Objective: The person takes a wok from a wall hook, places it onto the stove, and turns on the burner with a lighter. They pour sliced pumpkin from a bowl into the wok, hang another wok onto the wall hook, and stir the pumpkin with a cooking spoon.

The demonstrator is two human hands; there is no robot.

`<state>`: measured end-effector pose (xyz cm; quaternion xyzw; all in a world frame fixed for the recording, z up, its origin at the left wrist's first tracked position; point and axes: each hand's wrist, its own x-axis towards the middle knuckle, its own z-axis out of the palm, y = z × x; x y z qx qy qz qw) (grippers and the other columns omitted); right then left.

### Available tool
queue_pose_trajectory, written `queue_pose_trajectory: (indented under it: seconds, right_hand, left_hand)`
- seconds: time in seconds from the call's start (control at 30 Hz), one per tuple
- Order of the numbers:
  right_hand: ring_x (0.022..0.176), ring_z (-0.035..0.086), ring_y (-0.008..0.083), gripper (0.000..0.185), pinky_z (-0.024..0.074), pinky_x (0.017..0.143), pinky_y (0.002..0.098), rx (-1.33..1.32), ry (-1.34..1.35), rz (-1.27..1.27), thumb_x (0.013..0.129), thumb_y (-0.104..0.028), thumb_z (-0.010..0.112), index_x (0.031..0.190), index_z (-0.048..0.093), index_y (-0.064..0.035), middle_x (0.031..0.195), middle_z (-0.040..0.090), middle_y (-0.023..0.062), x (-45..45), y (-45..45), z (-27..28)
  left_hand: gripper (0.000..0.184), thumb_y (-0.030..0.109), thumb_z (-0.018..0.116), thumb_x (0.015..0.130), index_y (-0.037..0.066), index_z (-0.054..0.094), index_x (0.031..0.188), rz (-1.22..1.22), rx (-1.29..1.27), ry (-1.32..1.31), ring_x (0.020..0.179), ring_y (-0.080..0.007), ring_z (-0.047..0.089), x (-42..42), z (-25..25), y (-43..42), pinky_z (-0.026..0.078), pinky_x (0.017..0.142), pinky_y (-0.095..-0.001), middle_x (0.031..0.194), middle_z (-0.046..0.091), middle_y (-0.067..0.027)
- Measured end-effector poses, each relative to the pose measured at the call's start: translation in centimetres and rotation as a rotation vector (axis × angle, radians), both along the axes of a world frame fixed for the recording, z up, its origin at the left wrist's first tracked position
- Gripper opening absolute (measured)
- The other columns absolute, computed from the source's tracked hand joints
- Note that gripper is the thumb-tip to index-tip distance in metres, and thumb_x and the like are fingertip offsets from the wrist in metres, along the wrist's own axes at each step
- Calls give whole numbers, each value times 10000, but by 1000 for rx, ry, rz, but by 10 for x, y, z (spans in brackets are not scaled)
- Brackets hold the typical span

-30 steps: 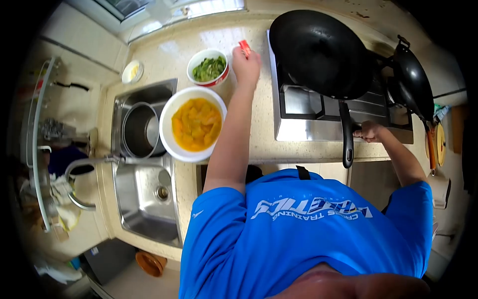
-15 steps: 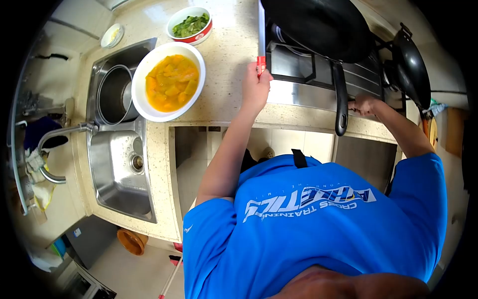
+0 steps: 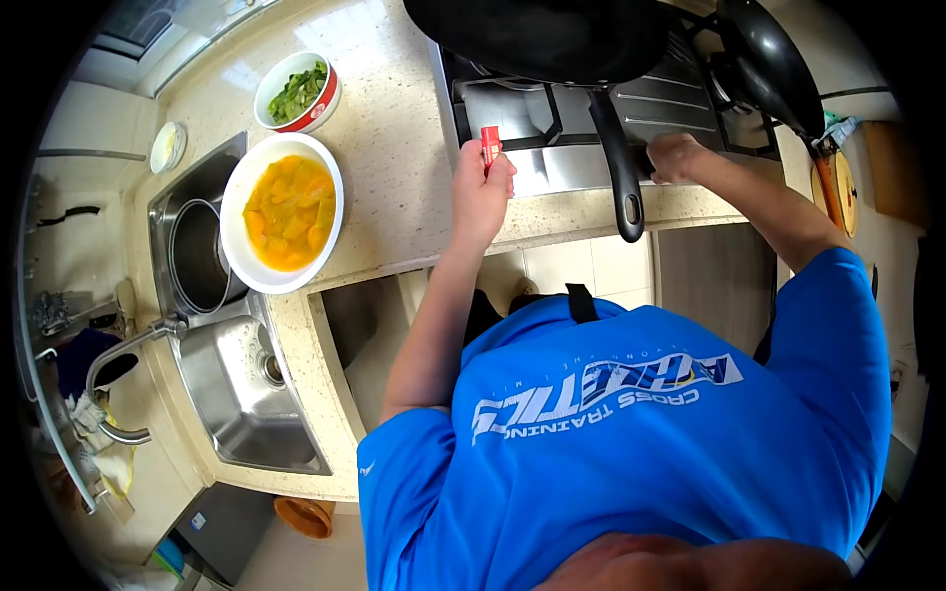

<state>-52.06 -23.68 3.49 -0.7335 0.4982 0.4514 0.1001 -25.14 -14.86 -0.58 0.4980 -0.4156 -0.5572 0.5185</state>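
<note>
My left hand (image 3: 480,197) is closed around a small red lighter (image 3: 492,144), held upright over the counter edge at the stove's front left corner. My right hand (image 3: 675,158) has its fingers curled at the front panel of the gas stove (image 3: 532,169), on what looks like a dark stove knob, mostly hidden by the fingers. Between my hands, the black handle (image 3: 619,167) of a frying pan (image 3: 552,39) points toward me. The pan rests over the left burner, partly cut off by the view's top.
A black wok (image 3: 769,59) sits on the right burner. Left on the counter (image 3: 394,187) are a white bowl (image 3: 330,167) of orange chunks in liquid, a bowl of greens (image 3: 301,94) and a small dish (image 3: 168,148). Beyond is a double sink (image 3: 222,394) with a pot (image 3: 192,251).
The view has turned, shifting the counter and stove leftward. The lighter in my left hand now stands slightly tilted. My right hand remains at the stove's front.
</note>
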Motion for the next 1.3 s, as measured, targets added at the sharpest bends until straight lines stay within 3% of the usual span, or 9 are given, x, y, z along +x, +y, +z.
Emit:
queue_pose_trajectory:
  seconds: [0.07, 0.13, 0.33, 0.5, 0.7, 0.77, 1.0, 1.07, 1.3]
  right_hand:
    - [845, 599, 286, 260, 479, 689, 338, -30, 19, 62, 699, -203, 615, 865, 634, -5, 827, 623, 155, -1, 3, 2]
    - [857, 601, 265, 226, 481, 697, 331, -10, 90, 302, 703, -179, 613, 868, 642, -27, 872, 628, 121, -11, 4, -12]
    - [874, 603, 239, 176, 481, 701, 329, -158, 105, 448, 711, -60, 568, 868, 645, -37, 918, 626, 112, -8, 13, -20]
    - [840, 612, 242, 162, 487, 682, 323, -126, 114, 424, 713, -62, 564, 852, 641, -33, 897, 627, 113, -7, 10, -18]
    - [818, 601, 237, 245, 486, 683, 310, -75, 148, 434, 667, -77, 597, 898, 573, 3, 895, 580, 117, -6, 7, -17]
    - [819, 601, 237, 246, 485, 684, 307, -83, 136, 425, 665, -74, 596, 897, 572, 4, 894, 580, 117, -10, 6, -20]
    - [828, 602, 240, 249, 483, 679, 301, -109, 136, 434, 662, -58, 585, 903, 566, 2, 900, 592, 124, -11, 8, -21]
    - [824, 604, 240, 244, 484, 681, 303, -121, 118, 431, 668, -58, 578, 904, 565, 3, 900, 594, 126, -11, 8, -18]
    - [793, 607, 255, 196, 487, 683, 320, -164, 35, 442, 695, -43, 515, 879, 560, 7, 880, 593, 135, -20, 7, -26]
  left_hand:
    - [85, 63, 406, 862, 18, 396, 934, -31, 12, 1, 546, -71, 457, 0, 2, 1, 413, 501, -223, 708, 511, -48]
    - [93, 84, 414, 865, 13, 401, 925, -29, 19, 11, 541, -78, 463, 0, -2, 3, 415, 495, -228, 708, 515, -54]
    - [133, 171, 466, 869, 40, 444, 876, -8, 155, -46, 525, -61, 442, 3, -5, -12, 403, 485, -213, 665, 491, -16]
    - [128, 194, 464, 871, 66, 468, 866, 26, 130, 85, 548, -51, 442, 2, 0, -20, 420, 505, -207, 645, 480, 4]
    - [212, 265, 512, 855, 75, 476, 765, -43, 58, 66, 530, -35, 391, 13, -7, -18, 324, 445, -193, 614, 435, 29]
    - [298, 328, 544, 831, 94, 465, 665, -49, 183, 161, 472, -33, 341, 12, 4, -16, 266, 417, -191, 572, 406, 45]
    - [401, 379, 574, 787, 110, 417, 534, 11, 115, 0, 418, -39, 297, -3, -7, -31, 240, 401, -196, 486, 342, 63]
    - [409, 373, 574, 744, 123, 383, 484, 13, 185, -167, 424, -42, 298, -6, 3, -32, 242, 409, -200, 458, 308, 59]
    - [370, 314, 517, 726, 140, 307, 476, -73, 381, -86, 328, -79, 265, -13, -9, -76, 182, 309, -249, 436, 318, 31]
